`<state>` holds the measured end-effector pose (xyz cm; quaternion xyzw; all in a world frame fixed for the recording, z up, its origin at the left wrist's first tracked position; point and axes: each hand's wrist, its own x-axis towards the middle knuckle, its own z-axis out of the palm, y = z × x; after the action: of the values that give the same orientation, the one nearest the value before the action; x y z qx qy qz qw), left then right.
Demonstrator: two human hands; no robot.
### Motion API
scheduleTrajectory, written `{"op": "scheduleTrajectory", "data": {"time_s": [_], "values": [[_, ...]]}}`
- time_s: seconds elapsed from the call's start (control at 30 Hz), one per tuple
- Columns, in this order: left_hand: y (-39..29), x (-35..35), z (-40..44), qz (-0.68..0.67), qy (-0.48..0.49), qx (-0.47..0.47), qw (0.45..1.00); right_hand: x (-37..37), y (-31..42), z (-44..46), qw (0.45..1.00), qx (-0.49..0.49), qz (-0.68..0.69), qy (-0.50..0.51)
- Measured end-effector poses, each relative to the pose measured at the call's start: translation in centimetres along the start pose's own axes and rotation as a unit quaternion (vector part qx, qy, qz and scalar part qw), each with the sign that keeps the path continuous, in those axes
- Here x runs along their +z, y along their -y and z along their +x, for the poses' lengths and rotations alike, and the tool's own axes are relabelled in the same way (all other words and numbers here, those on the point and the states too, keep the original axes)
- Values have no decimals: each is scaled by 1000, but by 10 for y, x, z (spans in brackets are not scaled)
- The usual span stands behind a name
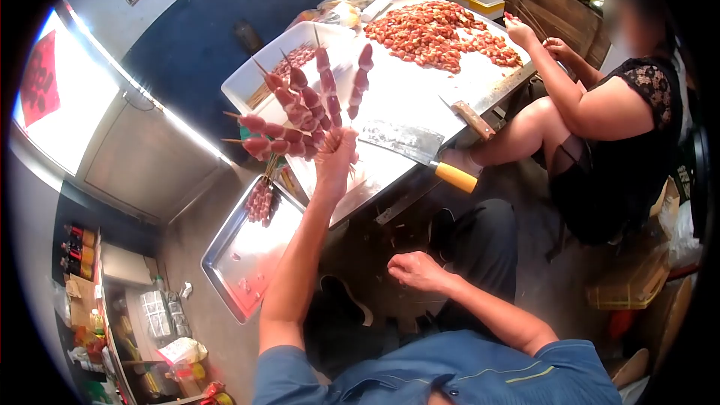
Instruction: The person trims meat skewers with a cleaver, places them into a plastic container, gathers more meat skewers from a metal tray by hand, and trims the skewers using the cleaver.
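Observation:
My left hand (337, 151) is closed around the sticks of several raw meat skewers (300, 101), which fan out above it over the near left part of the white table (420, 90). My right hand (416, 270) hovers over my lap with its fingers curled in, and nothing sticks out of it. On the table's front edge lies a cleaver (405, 139), its yellow handle jutting past the edge. A wooden-handled knife (474, 118) rests to its right. Behind the skewers stands a white plastic tub (244, 82) holding meat and bare sticks.
A big heap of cut meat (435, 30) covers the table's far side. At the right sits another person (600, 120), hands raised with meat and a stick. A metal tray (225, 255) with a skewer bundle (260, 201) is low at left, near a cluttered shelf (135, 315).

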<state>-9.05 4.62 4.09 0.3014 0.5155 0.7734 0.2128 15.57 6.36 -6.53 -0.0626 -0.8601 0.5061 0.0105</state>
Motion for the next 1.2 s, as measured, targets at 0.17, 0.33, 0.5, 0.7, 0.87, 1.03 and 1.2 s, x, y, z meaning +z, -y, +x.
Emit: {"op": "scheduleTrajectory", "data": {"time_s": [0.17,0.33,0.5,0.7,0.87,1.03,1.2], "values": [[-6,2,-10,18,12,-65,998,0,-2,-8,999,28,18,4],[-48,27,-60,-92,16,-255,963,-2,-9,-21,986,100,133,-18],[-14,11,-94,-280,46,-382,880,-4,-11,-23,964,145,214,-68],[12,5,-109,-343,28,-408,846,-13,-7,-21,937,154,298,-94],[11,4,-106,-319,0,-421,849,-23,-5,-10,855,199,453,-158],[16,-2,-108,-322,-5,-407,855,-31,6,-6,843,186,470,-184],[13,-1,-119,-332,-1,-378,864,-25,8,-4,850,183,459,-184]]}}
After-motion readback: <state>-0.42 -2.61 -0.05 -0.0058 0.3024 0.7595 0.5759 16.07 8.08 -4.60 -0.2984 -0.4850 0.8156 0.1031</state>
